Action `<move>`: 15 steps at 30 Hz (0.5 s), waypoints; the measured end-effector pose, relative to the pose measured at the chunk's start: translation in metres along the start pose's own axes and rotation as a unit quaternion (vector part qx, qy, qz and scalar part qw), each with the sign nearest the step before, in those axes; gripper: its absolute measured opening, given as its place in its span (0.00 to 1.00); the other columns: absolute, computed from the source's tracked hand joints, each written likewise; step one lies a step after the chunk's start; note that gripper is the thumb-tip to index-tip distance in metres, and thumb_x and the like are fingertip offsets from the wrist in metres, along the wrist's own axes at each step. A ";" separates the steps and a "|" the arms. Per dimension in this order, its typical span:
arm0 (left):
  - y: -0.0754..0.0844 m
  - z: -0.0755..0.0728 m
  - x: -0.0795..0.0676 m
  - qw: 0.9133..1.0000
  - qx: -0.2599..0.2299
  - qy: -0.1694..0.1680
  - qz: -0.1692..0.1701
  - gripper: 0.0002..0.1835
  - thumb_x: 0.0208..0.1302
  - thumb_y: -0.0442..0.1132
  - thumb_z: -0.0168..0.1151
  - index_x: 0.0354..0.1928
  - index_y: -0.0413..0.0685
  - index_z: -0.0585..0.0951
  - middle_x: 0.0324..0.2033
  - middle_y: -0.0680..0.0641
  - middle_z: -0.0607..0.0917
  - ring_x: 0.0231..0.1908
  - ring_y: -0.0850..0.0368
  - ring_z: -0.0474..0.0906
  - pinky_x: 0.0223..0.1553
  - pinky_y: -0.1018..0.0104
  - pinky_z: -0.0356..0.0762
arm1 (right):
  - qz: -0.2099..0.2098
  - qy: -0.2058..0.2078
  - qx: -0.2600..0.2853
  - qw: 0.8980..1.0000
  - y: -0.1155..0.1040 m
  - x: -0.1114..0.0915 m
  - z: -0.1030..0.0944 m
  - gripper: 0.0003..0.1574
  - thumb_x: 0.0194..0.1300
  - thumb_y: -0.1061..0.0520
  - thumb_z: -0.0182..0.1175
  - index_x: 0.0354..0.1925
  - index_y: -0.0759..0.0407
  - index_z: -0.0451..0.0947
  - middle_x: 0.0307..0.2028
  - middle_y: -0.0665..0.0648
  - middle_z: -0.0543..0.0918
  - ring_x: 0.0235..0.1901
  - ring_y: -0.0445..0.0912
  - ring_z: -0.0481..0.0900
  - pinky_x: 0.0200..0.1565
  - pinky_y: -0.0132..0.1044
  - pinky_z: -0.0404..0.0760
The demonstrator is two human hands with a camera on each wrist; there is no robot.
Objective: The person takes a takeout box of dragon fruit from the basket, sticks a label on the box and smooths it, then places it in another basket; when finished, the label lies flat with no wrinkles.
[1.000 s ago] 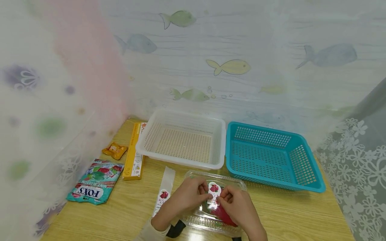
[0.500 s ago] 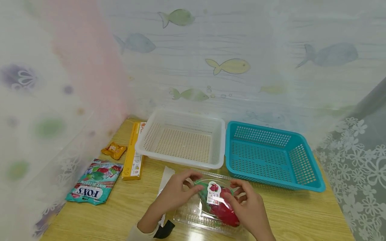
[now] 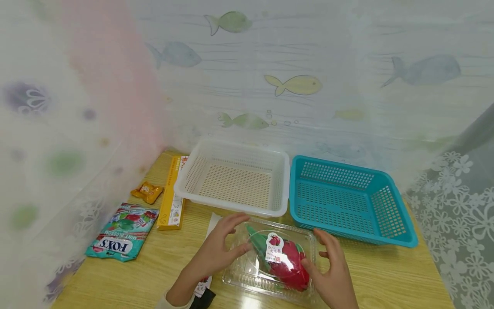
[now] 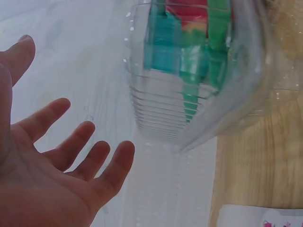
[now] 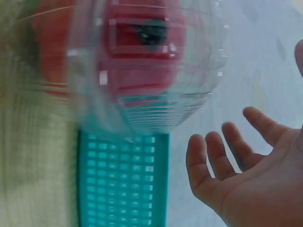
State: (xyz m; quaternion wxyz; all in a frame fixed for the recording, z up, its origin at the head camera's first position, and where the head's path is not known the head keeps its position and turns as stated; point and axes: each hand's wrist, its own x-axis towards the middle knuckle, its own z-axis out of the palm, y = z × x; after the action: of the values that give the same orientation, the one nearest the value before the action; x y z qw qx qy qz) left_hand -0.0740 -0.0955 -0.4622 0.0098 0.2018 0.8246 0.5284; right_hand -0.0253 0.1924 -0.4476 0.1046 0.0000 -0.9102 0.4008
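A clear plastic clamshell box (image 3: 247, 281) lies at the front of the table with a red and green dragon fruit (image 3: 291, 271) inside. On its lid sits a white label (image 3: 274, 249) with a dragon fruit picture. My left hand (image 3: 216, 253) is at the box's left side, fingers spread and loosely bent. At the right side, my right hand (image 3: 335, 270) curves with thumb and fingers apart. Both wrist views show gaps between the fingers and the box wall (image 4: 161, 104). Partly under my left forearm lies a paper strip (image 3: 213, 222) bearing another label (image 3: 202, 286).
Behind the box stand a white basket (image 3: 231, 206) and a blue basket (image 3: 349, 235). To the left lie a long yellow box (image 3: 168, 206), a small orange packet (image 3: 147, 192) and a green FOX'S candy bag (image 3: 122, 234). A fish-printed curtain (image 3: 239, 98) hangs behind the table.
My fingers and thumbs pinched the label over the lid a second ago; they have let go of it. Both hands have moved apart to the box's two sides, and the label stays on the lid.
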 end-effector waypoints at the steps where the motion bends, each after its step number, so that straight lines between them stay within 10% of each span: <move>1: -0.001 0.000 -0.001 1.000 0.002 -0.003 -0.002 0.34 0.66 0.53 0.69 0.72 0.61 0.71 0.73 0.51 0.69 0.73 0.47 0.63 0.63 0.42 0.75 | -0.006 -0.001 0.002 1.000 0.001 -0.001 0.000 0.43 0.64 0.54 0.71 0.73 0.53 0.66 0.70 0.58 0.68 0.60 0.51 0.71 0.51 0.41 0.79; 7: -0.010 0.002 -0.009 1.000 0.001 -0.022 -0.007 0.39 0.66 0.51 0.69 0.77 0.61 0.66 0.77 0.47 0.61 0.77 0.37 0.55 0.64 0.24 0.63 | -0.045 -0.003 0.046 0.998 0.011 -0.003 0.004 0.50 0.64 0.54 0.70 0.79 0.53 0.58 0.77 0.63 0.55 0.71 0.60 0.60 0.57 0.47 0.69; 15: -0.023 0.005 -0.015 0.999 -0.006 -0.045 -0.005 0.41 0.67 0.47 0.69 0.78 0.70 0.61 0.81 0.38 0.49 0.77 0.25 0.44 0.57 0.13 0.57 | -0.042 -0.021 0.057 0.997 0.020 -0.009 0.006 0.54 0.65 0.45 0.69 0.80 0.45 0.54 0.80 0.64 0.46 0.72 0.78 0.52 0.50 0.89 0.57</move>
State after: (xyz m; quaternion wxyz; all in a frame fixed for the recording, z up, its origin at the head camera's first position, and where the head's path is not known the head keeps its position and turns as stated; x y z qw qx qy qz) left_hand -0.0665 -0.1048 -0.4868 0.0505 0.2214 0.8208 0.5241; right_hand -0.0196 0.2012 -0.4677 0.1022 0.0525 -0.8868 0.4476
